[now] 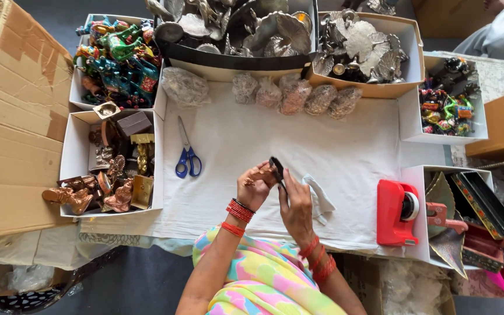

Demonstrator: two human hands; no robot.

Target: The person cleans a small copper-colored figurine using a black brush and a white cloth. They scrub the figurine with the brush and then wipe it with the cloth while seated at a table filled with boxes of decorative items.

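A person's left hand (254, 185) pinches a small copper-coloured figurine (262, 174) over a white cloth (333, 146) at centre, the right hand (294, 201) closed on a dark piece (276, 168) against it; six wrapped bundles (294, 93) lie at 12 o'clock, more figurines fill a box (71, 153) at 9 o'clock, blue scissors (187, 158) unused

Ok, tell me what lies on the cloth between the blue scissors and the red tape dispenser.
In the head view, the left hand and right hand lie between the scissors and the tape dispenser, holding a small figurine; a white rag lies beside them.
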